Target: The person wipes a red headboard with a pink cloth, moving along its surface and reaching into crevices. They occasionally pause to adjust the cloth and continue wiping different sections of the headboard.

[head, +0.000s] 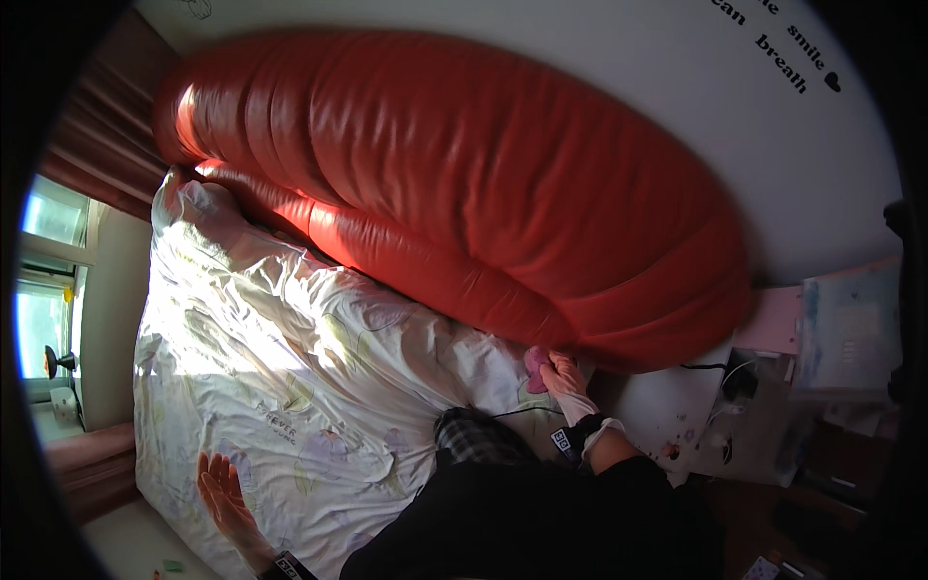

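Observation:
A small pink cloth point(537, 370) is gripped in my right hand point(562, 375), low beside the red leather sofa back point(449, 174). The cloth is close to the sofa's lower cushion roll, but I cannot tell whether it touches it. Over the white floral sheet point(341, 420), my left hand point(225, 496) is raised with its palm up and nothing in it. The sheet is wrinkled and runs along the foot of the red leather. My knee in checked trousers point(478, 435) presses into the sheet between my two hands.
On the left are a window point(47, 326) and reddish curtains point(101, 109). A white bedside table point(663, 406) stands at right, near a clear plastic box point(848, 333) and white cables point(739, 380). A black cable point(525, 412) runs past my knee.

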Demonstrator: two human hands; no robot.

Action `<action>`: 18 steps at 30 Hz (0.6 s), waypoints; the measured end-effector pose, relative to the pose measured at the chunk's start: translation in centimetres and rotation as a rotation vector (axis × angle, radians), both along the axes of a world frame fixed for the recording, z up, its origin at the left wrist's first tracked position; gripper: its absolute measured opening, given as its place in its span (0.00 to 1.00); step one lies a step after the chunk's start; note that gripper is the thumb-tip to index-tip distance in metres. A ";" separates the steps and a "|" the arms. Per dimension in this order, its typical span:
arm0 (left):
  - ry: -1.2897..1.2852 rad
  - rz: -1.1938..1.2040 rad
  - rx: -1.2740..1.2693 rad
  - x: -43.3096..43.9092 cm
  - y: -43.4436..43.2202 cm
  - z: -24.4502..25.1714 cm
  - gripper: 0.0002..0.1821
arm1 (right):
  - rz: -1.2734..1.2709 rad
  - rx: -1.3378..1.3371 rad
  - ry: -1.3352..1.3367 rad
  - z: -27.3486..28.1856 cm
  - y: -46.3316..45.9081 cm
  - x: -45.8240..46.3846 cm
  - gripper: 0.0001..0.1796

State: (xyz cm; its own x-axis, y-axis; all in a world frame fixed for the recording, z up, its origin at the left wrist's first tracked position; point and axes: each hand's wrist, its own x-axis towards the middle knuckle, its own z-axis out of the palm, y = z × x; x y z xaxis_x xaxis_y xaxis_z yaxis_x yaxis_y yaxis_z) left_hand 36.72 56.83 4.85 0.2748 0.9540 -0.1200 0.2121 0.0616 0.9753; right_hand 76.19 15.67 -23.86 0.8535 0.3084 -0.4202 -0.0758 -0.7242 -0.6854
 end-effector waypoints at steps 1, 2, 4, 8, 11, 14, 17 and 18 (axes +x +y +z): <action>-0.020 0.049 0.002 -1.1 -0.5 0.3 0.28 | -0.022 0.193 0.151 2.3 1.9 0.6 0.21; -0.039 0.079 0.016 -2.3 -1.1 0.6 0.28 | -0.170 0.403 0.402 4.6 3.8 1.1 0.22; -0.077 0.127 0.040 -4.7 -2.1 0.8 0.28 | -0.425 0.859 0.874 10.0 6.7 1.9 0.24; -0.159 0.180 0.062 -10.1 -4.5 0.6 0.27 | -0.361 1.338 0.977 19.1 9.1 0.5 0.28; -0.235 0.166 0.073 -14.6 -6.1 -0.2 0.28 | -0.322 1.432 1.048 22.2 8.5 -2.9 0.30; -0.263 0.122 0.054 -19.0 -7.0 -1.2 0.28 | -0.452 1.434 1.194 22.1 6.2 -7.8 0.30; -0.284 0.083 0.016 -22.6 -7.2 -2.2 0.28 | -0.597 1.484 1.277 20.1 3.1 -13.7 0.30; -0.293 0.076 0.009 -23.6 -7.2 -2.5 0.28 | -0.616 1.492 1.151 19.3 2.2 -15.8 0.29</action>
State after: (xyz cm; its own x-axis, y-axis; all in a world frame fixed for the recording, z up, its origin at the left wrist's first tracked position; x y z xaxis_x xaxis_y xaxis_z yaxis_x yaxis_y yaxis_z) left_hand 13.13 49.61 2.31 0.2245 0.9738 -0.0371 -0.0837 0.0572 0.9948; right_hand 60.37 17.84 -4.54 0.5260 0.6971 -0.4873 -0.8193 0.5690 -0.0702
